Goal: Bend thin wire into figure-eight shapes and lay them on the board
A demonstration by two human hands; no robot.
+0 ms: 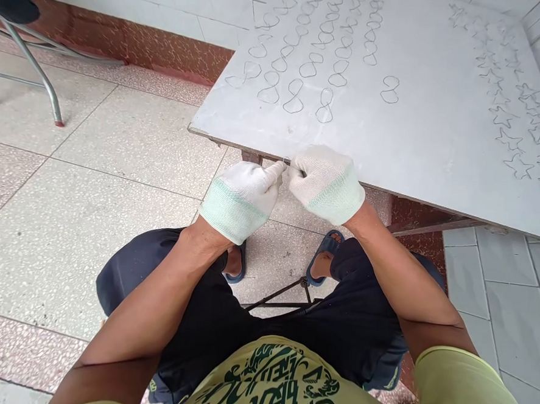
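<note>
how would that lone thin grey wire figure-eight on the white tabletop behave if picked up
The thin grey wire figure-eight is probably very light, being only a slender outline. Its formed loops suggest it would hold shape, though squeezing might bend it. Lying flat, it probably won't roll.

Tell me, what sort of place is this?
Perhaps a small home workshop: wire figure-eights and wire stars are spread over a white tabletop, while the person's blue sandals suggest somewhere informal.
</note>
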